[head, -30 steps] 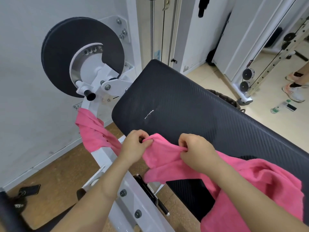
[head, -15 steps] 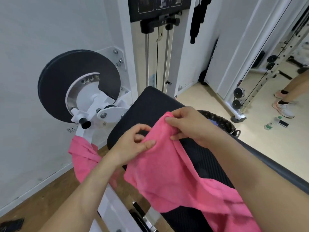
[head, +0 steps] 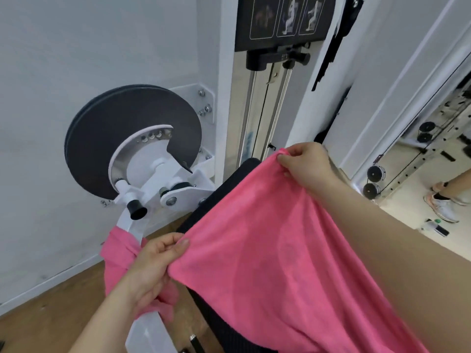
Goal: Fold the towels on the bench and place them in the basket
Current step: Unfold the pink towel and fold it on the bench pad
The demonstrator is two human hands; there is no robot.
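A pink towel [head: 275, 250] is spread in the air over the black padded bench [head: 204, 215], which it mostly covers. My left hand [head: 155, 263] pinches the towel's near edge at lower left. My right hand [head: 303, 164] pinches its far edge, raised above the bench's far end. A second pink towel [head: 114, 253] hangs over the white machine frame to the left, partly behind my left hand. The basket is hidden behind the towel.
A black weight disc on a white pivot arm [head: 132, 141] stands at left against the wall. A cable-machine column [head: 265, 103] rises behind the bench. Another person's feet in white trainers [head: 443, 202] are at far right, with a small bottle on the floor [head: 435, 226].
Both hands lifted the towel off the bench and moved apart, stretching its edge. My right hand rose and went farther away; the view tilted up and the basket went out of sight.
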